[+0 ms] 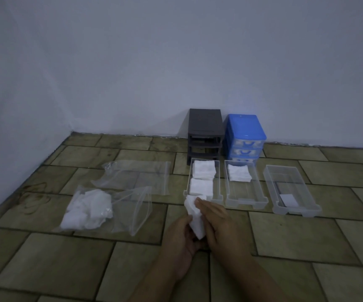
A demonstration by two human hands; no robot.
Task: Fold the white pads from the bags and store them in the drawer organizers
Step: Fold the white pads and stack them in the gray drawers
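Two hands are working one white pad near the left clear drawer: left hand is pinching it underneath, right hand is pressing flat, fingers straight.

White pad in hand: folded, thick, tilted, held between both hands above the tiled floor, its far corner just at the near end of the left tray.

Left clear tray: 2 stacks of folded white pads, one behind the other, filling most of it.

Middle clear tray: 1 stack of folded pads at the far end; near half bare.

Right clear tray: no pads; a small white label at the near end.

Near bag: clear plastic, lying flat, mouth to the right, loose unfolded pads bunched at its left end.

Far bag: clear, flat, nothing visible inside.

Grey drawer frame and blue drawer unit: upright, side by side against the wall, behind the trays.
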